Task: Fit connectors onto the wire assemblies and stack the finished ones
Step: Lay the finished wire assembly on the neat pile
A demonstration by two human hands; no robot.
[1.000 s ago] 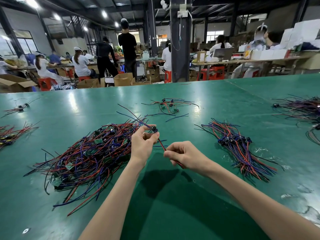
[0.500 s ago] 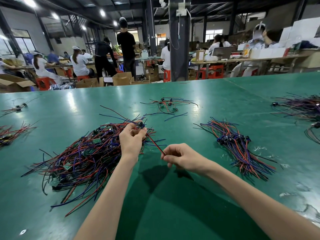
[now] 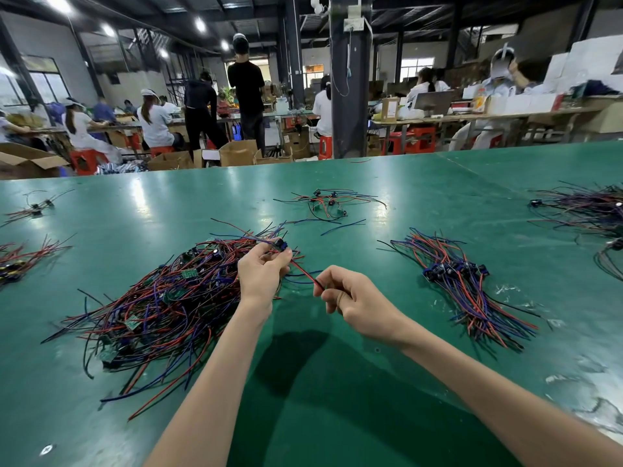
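key relation: the red wire (image 3: 303,272) runs in a straight diagonal from the connector (image 3: 280,245) at its far-left end down to the right hand (image 3: 357,298) at its near-right end. the whole line is lifted off the green table (image 3: 337,382). the connector hangs just over the right edge of the loose pile (image 3: 161,298) of tangled assemblies.

left hand (image 3: 261,274): raised above that pile edge, back of the hand toward the camera. thumb and forefinger are curled and pinch the connector at the fingertips. the forearm comes in from lower centre.

right hand: nearer the body and lower than the left. thumb and forefinger pinch the red wire at its near end, the other fingers folded under. whether any wire end pokes past the pinch: cannot tell.

judgement: the step looks like fitting or checking this wire in the connector. whether it is fully seated is too small to read. any push or tug has to travel along that diagonal, with the right hand driving and the left hand bracing.

finished stack (image 3: 465,284): well apart to the right, connectors bunched at its far-left end, wires fanning toward near-right. the right hand is the nearer one for laying this piece down there, in line with that fan.

a small cluster (image 3: 323,203) of assemblies lies farther back, apart.
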